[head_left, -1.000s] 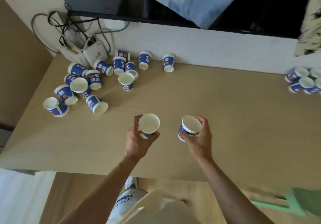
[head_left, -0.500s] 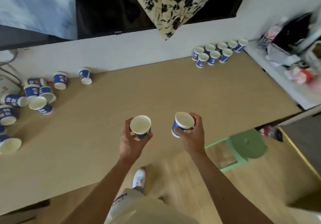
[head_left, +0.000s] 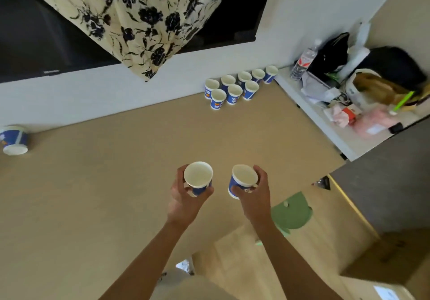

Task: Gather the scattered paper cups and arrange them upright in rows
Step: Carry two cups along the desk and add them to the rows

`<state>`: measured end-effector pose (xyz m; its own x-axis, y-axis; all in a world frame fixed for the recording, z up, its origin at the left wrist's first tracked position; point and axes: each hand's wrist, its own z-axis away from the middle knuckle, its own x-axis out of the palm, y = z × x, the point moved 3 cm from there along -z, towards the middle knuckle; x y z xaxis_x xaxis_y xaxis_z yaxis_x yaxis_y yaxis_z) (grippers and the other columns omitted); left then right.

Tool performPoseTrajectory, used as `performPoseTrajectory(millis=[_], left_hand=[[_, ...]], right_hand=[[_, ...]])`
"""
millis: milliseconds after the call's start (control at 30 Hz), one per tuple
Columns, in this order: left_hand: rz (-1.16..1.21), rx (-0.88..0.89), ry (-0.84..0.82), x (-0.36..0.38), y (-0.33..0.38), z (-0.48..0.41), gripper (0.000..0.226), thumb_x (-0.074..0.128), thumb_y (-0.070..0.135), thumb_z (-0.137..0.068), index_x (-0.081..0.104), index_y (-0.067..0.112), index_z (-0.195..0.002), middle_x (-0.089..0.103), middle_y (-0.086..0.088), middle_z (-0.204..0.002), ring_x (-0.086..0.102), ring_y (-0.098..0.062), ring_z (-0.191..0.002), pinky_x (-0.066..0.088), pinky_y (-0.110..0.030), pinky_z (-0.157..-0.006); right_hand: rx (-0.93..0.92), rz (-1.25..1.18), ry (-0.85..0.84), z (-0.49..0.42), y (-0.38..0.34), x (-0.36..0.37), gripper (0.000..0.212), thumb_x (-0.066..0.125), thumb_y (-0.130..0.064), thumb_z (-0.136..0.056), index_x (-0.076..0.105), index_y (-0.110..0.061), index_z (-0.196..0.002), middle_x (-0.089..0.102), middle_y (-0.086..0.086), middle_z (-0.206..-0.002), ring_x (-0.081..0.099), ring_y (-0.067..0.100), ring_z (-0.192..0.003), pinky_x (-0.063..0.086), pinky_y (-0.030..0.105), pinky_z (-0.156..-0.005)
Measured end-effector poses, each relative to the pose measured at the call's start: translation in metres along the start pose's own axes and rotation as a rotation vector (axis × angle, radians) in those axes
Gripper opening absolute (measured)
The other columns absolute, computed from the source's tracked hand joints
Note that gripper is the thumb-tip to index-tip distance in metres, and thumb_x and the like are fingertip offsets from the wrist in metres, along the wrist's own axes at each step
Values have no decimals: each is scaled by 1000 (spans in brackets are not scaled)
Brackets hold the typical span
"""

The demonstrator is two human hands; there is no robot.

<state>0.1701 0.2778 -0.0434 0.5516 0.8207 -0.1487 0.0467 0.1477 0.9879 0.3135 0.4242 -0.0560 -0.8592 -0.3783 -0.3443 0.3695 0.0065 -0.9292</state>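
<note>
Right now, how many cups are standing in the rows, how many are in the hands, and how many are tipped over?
Cups standing in the rows: 8
Cups held, one in the left hand and one in the right hand: 2
Upside-down cup by the wall: 1
Total: 11

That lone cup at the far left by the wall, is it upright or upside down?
Upside down. The lone cup stands on its wide rim with its narrower base up; no open mouth shows.
</note>
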Motion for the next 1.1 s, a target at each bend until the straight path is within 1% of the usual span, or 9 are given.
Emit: performPoseTrajectory(millis=[67, 167, 333, 467, 533, 633, 800, 967, 1100], left_hand=[[14, 16, -16, 23, 6, -16, 65, 89, 11, -66, 54, 27, -117, 64, 22, -105, 65, -4, -95, 51, -9, -74], [4, -4, -69, 52, 11, -41, 65, 89, 12, -67, 54, 26, -119, 65, 20, -106, 65, -7, -98, 54, -15, -77], [-12, -21, -80, 95, 25, -76, 63, 88, 10, -68, 55, 21, -120, 65, 23, -105, 65, -4, -97, 51, -11, -76], [-40, -30, -70, 136, 37, -110, 64, 88, 9, -68, 54, 20, -121, 64, 25, -103, 63, -1, -93, 55, -17, -76], [-53, -40, -36, 166, 43, -128, 64, 88, 9, -68, 54, 21, -121, 63, 25, -105, 63, -1, -93, 55, -17, -75], [-77, -65, 11, 208, 55, -152, 64, 88, 10, -68, 53, 24, -120, 63, 28, -105, 63, -1, -95, 53, -13, -74], [-148, -110, 62, 265, 61, -193, 65, 89, 10, -67, 54, 24, -120, 63, 28, -106, 62, 2, -97, 51, -10, -74], [-189, -135, 110, 294, 61, -222, 64, 90, 11, -67, 55, 27, -118, 65, 23, -105, 63, -5, -99, 51, -11, -76], [-222, -120, 163, 307, 57, -239, 64, 90, 13, -66, 56, 29, -118, 66, 20, -106, 65, -8, -100, 51, -9, -75]], right_hand=[[-8, 4, 33, -27, -1, -13, 73, 87, -5, -65, 50, -27, -124, 58, -14, -112, 61, 2, -97, 50, 9, -74], [26, 9, 55, -67, 0, -28, 71, 87, -3, -65, 50, -24, -121, 58, -12, -110, 60, 1, -96, 49, 9, -69], [23, -2, 72, -141, 1, -50, 72, 88, -4, -63, 49, -19, -122, 56, -9, -111, 60, 3, -97, 50, 22, -77], [21, -23, 68, -211, 1, -58, 74, 85, -14, -59, 49, -20, -124, 55, -17, -109, 59, -3, -95, 51, 25, -78], [20, -10, 26, -252, 5, -61, 74, 87, -8, -65, 49, -20, -127, 55, -17, -111, 59, 1, -97, 51, 29, -84], [35, 15, -42, -312, 8, -67, 71, 86, -10, -67, 51, -23, -127, 57, -17, -112, 60, 7, -101, 53, 35, -90], [16, 24, -102, -413, 7, -71, 67, 86, -9, -65, 54, -18, -123, 61, -4, -116, 62, 17, -104, 56, 43, -93], [-24, 45, -151, -501, 5, -54, 65, 85, -9, -67, 53, -17, -122, 62, 1, -118, 64, 22, -105, 56, 47, -92], [-44, 72, -197, -549, 14, -33, 62, 84, -11, -69, 52, -19, -121, 64, 0, -115, 64, 22, -104, 56, 44, -92]])
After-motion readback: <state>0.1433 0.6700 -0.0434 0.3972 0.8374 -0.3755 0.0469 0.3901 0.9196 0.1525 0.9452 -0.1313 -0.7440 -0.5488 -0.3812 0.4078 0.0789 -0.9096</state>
